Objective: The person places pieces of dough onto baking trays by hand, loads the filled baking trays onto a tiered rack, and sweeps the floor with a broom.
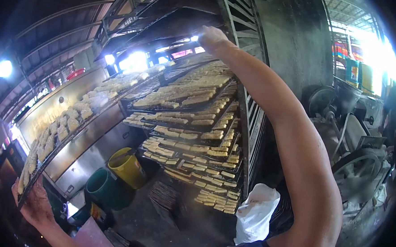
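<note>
My left hand [35,202] grips the near lower end of a long dark baking tray [78,137], with the thumb by its edge. Pale, crumb-coated sticks of dough or bread [73,117] lie in rows on this tray, which slants up toward the rack. My right hand [212,39] is raised at the upper part of a tall metal rack [246,139], its fingers curled. What they close on is hidden. Below that hand, stacked rack trays carry many rows of similar pale sticks [186,94].
A yellow bucket [127,168] and a green bucket [107,188] stand on the floor beside a metal cabinet [96,138]. A white sack [257,211] sits at the rack's foot. Machinery with a wheel [356,170] stands at the right, past a grey wall [296,48].
</note>
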The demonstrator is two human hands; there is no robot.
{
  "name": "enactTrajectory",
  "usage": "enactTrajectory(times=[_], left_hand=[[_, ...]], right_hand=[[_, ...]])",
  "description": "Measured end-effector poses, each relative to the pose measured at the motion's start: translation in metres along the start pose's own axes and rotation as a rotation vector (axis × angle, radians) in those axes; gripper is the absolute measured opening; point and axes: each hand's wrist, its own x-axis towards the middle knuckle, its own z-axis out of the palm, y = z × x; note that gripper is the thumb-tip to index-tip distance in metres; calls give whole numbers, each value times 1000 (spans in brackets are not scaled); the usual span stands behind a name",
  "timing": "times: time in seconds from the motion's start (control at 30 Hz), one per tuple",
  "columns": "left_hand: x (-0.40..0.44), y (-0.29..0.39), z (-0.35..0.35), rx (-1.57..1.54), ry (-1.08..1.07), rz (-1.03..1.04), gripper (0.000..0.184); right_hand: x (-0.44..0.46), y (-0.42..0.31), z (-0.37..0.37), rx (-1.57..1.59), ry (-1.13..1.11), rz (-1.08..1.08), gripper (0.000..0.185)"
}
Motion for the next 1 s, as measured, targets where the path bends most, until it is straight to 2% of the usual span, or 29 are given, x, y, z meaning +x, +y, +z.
enactTrajectory(times=[0.07,0.1,0.17,0.2,0.27,0.3,0.33,0.4,0.47,0.5,0.53,0.57,0.67,0.8,0.83,0.93,1.0], left_hand=[[-2,-2,3,2,-167,17,34],[-8,-4,17,68,10,23,35],[-13,-8,57,139,189,20,36],[-13,-10,88,39,365,18,39],[-11,-13,98,-60,545,29,42],[-9,-15,92,-84,423,-28,46],[-8,-18,87,-110,377,-54,49],[-5,-22,82,-158,286,-109,56],[-2,-32,82,-196,243,-131,57],[0,-37,81,-207,231,-141,57],[2,-41,81,-273,83,-177,48],[4,-46,80,-342,-64,-216,40],[7,-57,89,-491,-291,-304,28],[8,-77,89,-188,-129,-105,22],[6,-80,98,-173,-26,-80,22],[5,-78,122,-243,217,-84,26],[9,-72,134,-514,208,-281,35]], right_hand=[[16,3,12,157,68,54,25],[22,0,12,162,67,45,25],[32,-3,15,99,32,73,24],[35,-1,27,105,25,69,24],[43,9,50,75,119,14,23],[20,1,22,268,63,198,22],[34,9,36,321,-21,266,21],[54,13,60,234,-62,231,27],[66,20,73,101,-71,117,25],[71,20,74,185,43,192,27],[65,25,80,311,187,119,26],[61,26,84,314,192,107,26],[43,18,68,271,153,79,26],[21,17,48,303,124,66,27],[12,21,44,318,119,65,27],[-14,40,31,379,117,49,28],[-27,47,25,405,118,32,28]])
